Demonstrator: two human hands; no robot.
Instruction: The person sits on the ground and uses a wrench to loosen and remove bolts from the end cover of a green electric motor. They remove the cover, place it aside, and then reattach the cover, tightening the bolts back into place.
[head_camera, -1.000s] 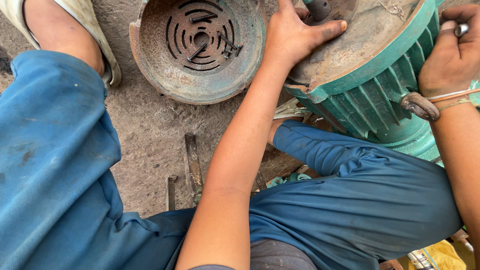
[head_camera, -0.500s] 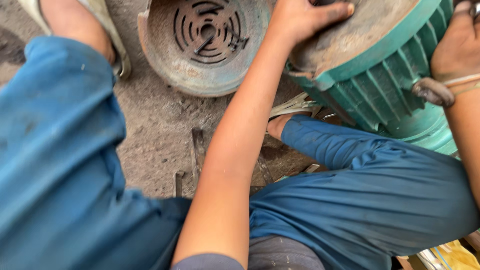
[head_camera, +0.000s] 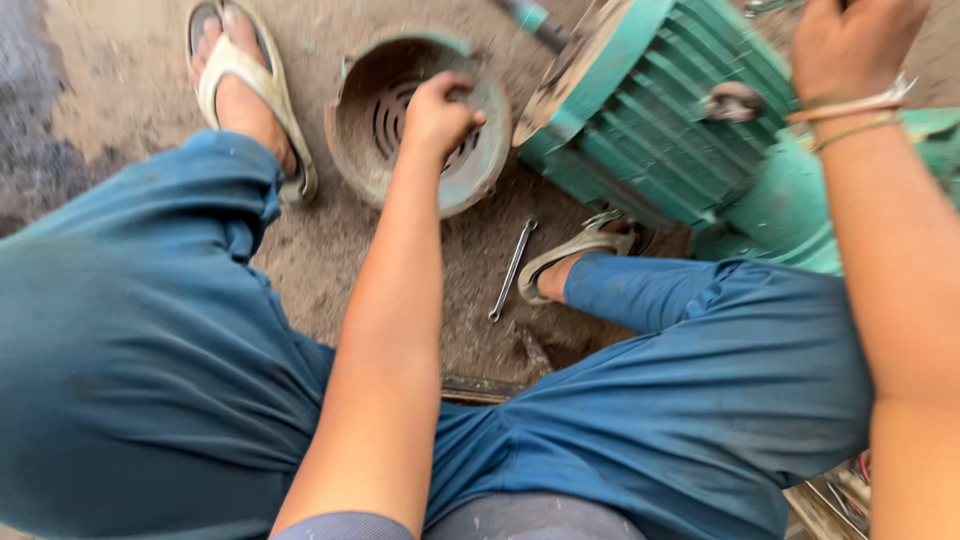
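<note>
Head view, looking down over the person's own legs in blue trousers (head_camera: 150, 340), seated low on a dirt floor (head_camera: 130, 70).

Left hand (head_camera: 437, 112): upper centre of the frame, arm running up from the bottom edge. Grip is curled into a loose fist over the round metal fan cover (head_camera: 385, 130). Fingers bent down onto the slotted face near its right side. Whether they actually clasp an edge or just press on it cannot be told; motion blur here.

Fan cover: lies on the floor in the upper centre, open side up, vent slots visible inside, rim rusty with traces of green paint. It sits just beside the green motor (head_camera: 660, 120), rim close to the motor's end face.

Right hand (head_camera: 850, 45): upper right corner, partly cut by the frame edge, resting on top of the motor. Thin bangles at the wrist. How far the grip is closed, and on what, cannot be told.

Motor: ribbed green housing, upper right, tilted, with a metal lifting eye (head_camera: 732, 100) on its flank.

Other items: a slim spanner (head_camera: 511, 270) lying on the floor at centre, between the cover and the right foot's sandal (head_camera: 575, 255). Left foot in a pale sandal (head_camera: 245, 85), upper left, just beside the cover.
</note>
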